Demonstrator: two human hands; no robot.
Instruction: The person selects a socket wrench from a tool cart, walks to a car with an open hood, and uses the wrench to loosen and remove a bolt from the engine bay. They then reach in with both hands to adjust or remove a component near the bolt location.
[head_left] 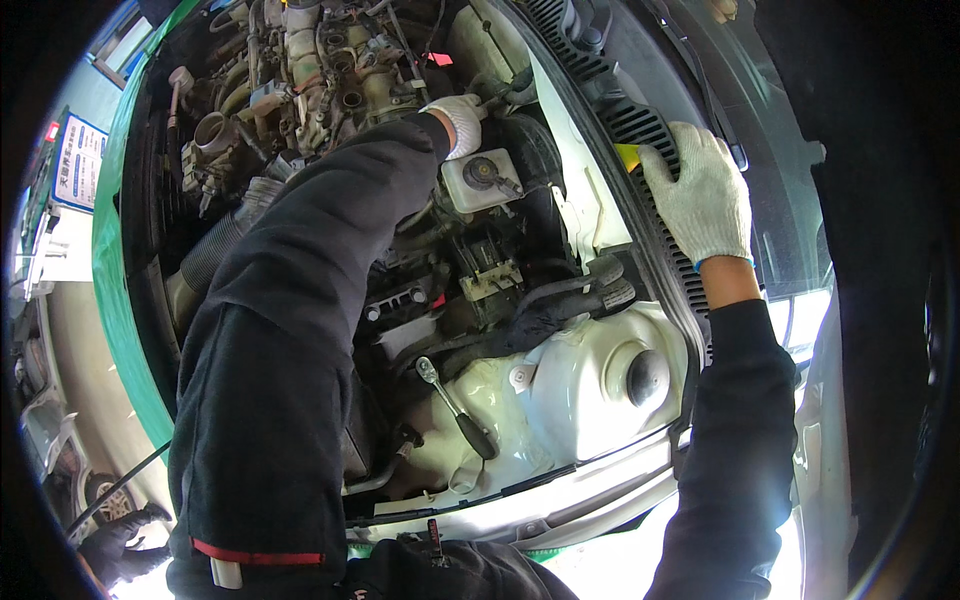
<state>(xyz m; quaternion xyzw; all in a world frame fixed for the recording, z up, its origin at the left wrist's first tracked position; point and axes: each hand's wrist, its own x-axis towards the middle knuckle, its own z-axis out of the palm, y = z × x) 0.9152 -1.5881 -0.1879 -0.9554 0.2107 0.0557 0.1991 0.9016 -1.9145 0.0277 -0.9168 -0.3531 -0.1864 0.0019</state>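
My left hand point(463, 121), in a white knit glove, reaches across the engine bay to the firewall side. Its fingers curl beside a dark hose point(512, 90), just above the brake fluid reservoir point(482, 180); what they grip is hidden. Also gloved, my right hand point(700, 195) rests on the black slotted cowl grille point(634, 122) below the windshield, thumb spread from the other fingers. A small yellow piece point(627, 156) shows beside that thumb, its kind unclear. Nearer to me, a ratchet wrench point(456, 408) with a black handle lies on the pale inner fender, apart from both hands.
The exposed engine point(330, 75) fills the far left, with a ribbed air hose point(212, 252) below it. A white strut tower point(580, 370) rises at the near right. Green covering point(112, 250) lines the car's front edge. Another gloved hand point(125, 540) shows at lower left.
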